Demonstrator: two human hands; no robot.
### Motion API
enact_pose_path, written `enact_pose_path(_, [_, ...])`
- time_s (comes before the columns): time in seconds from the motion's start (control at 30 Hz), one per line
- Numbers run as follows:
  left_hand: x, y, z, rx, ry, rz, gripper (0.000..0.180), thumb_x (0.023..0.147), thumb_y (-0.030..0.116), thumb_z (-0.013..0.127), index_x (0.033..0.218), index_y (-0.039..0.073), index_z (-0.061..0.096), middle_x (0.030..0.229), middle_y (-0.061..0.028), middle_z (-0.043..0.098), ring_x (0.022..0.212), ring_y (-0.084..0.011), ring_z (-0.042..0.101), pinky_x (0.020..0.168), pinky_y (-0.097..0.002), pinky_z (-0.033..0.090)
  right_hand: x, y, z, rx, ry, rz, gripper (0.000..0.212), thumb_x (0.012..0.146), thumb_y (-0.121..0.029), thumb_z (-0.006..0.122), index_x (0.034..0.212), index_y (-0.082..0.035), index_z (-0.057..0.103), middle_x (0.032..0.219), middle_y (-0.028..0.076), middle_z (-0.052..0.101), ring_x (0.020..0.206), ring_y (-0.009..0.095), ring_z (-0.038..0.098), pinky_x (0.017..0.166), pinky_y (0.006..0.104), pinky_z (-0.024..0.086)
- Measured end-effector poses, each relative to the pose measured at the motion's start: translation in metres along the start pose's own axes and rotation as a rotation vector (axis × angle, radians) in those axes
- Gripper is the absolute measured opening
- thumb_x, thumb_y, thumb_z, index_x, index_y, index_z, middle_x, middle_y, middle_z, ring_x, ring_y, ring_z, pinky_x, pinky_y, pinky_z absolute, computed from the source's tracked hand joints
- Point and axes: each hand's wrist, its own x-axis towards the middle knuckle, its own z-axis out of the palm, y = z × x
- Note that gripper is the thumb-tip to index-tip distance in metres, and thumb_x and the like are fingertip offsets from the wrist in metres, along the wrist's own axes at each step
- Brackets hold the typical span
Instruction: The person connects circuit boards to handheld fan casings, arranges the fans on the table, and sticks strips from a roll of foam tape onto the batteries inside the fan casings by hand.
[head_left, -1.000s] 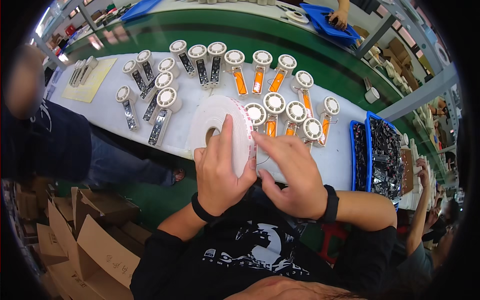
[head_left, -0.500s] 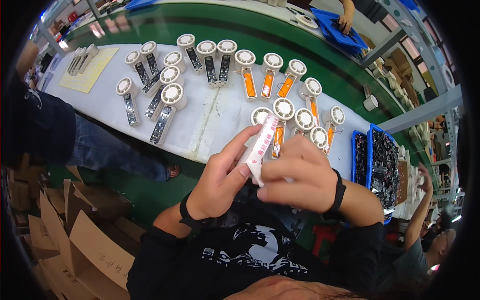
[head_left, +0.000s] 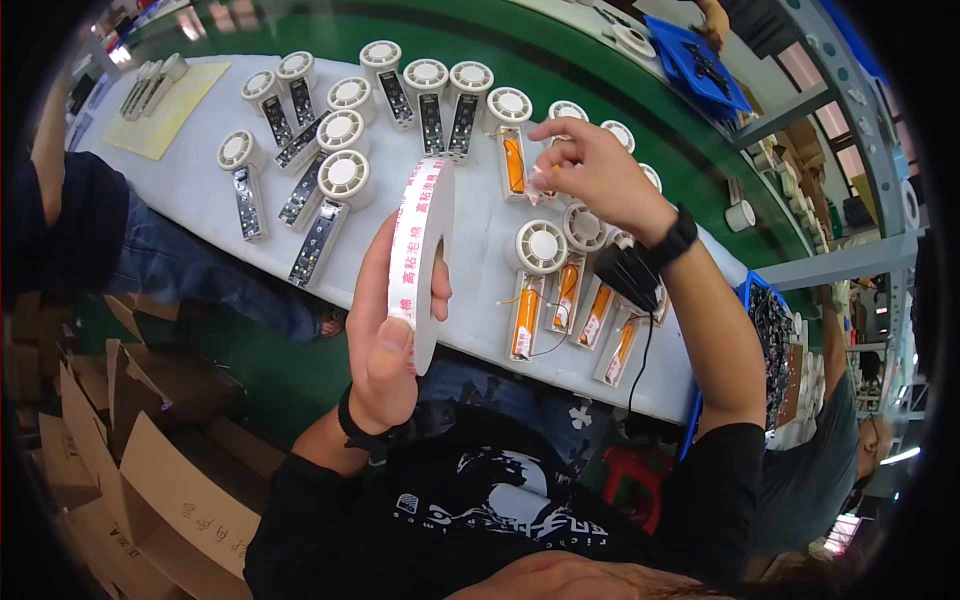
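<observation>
My left hand [head_left: 378,350] grips a roll of white tape [head_left: 410,250] with red print, held on edge above the table's near side. My right hand [head_left: 600,180] is raised over the units to the right, thumb and finger pinched on a small whitish piece of tape [head_left: 535,190]. Close by that pinch is a white fan unit [head_left: 510,105] whose open handle holds an orange battery [head_left: 514,165]. Nearer to me lie several similar units, including one fan unit [head_left: 541,246] with its orange battery [head_left: 525,315] and loose thin wires. My right forearm and hand hide some units.
Fan units with dark circuit boards [head_left: 320,245] stand on the left of the white table [head_left: 400,150]. A black block [head_left: 625,280] with a cord lies near my right wrist. Blue bins [head_left: 745,290] stand right. Another person [head_left: 70,230] stands left; cardboard boxes [head_left: 190,500] lie below.
My hands have parted: the right moved up and away with a small piece of tape, while the left turned the roll upright and shifted left. The view shifted, showing more near units.
</observation>
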Motion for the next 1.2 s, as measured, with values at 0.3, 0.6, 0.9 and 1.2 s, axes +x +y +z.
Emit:
enact_pose_path(0.3, [0.002,-0.005,-0.014,0.029,-0.008,-0.048,0.094,0.092,0.059,0.048,0.153,-0.009,0.026,0.104,-0.0099,0.055,0.089,-0.0131,0.05,0.077,-0.028,0.043,0.044,0.027,0.005,-0.237,-0.089,0.145,0.035,0.086,0.0,0.073,0.119,0.0,0.06,0.087,0.004,0.07,0.073,0.007,0.062,0.064,0.0232,0.049])
enact_pose_path(0.6, [0.011,-0.01,-0.017,0.03,-0.011,-0.046,0.097,0.091,0.063,0.049,0.153,-0.009,0.027,0.104,-0.01,0.055,0.088,-0.0132,0.05,0.076,-0.0285,0.043,0.048,0.037,0.015,-0.385,0.049,0.021,0.033,0.081,0.0,0.074,0.112,-0.005,0.064,0.088,0.003,0.069,0.074,0.009,0.061,0.066,0.0257,0.049])
enact_pose_path(0.9, [0.014,-0.016,-0.018,0.04,-0.029,-0.055,0.096,0.091,0.062,0.05,0.153,-0.008,0.028,0.103,-0.0109,0.056,0.088,-0.0137,0.051,0.075,-0.0291,0.044,0.036,0.034,0.02,-0.815,0.179,-0.103,0.028,0.075,-0.008,0.08,0.1,-0.005,0.068,0.093,0.007,0.069,0.093,0.026,0.062,0.083,0.0372,0.051])
enact_pose_path(1.2, [0.011,-0.013,-0.008,0.026,-0.031,-0.03,0.092,0.09,0.049,0.058,0.153,-0.005,0.018,0.118,-0.0172,0.058,0.097,-0.0176,0.056,0.088,-0.0327,0.046,0.036,0.038,0.02,-0.926,0.248,-0.205,0.01,0.076,-0.014,0.079,0.084,-0.008,0.076,0.104,0.008,0.069,0.103,0.031,0.059,0.089,0.0427,0.05])
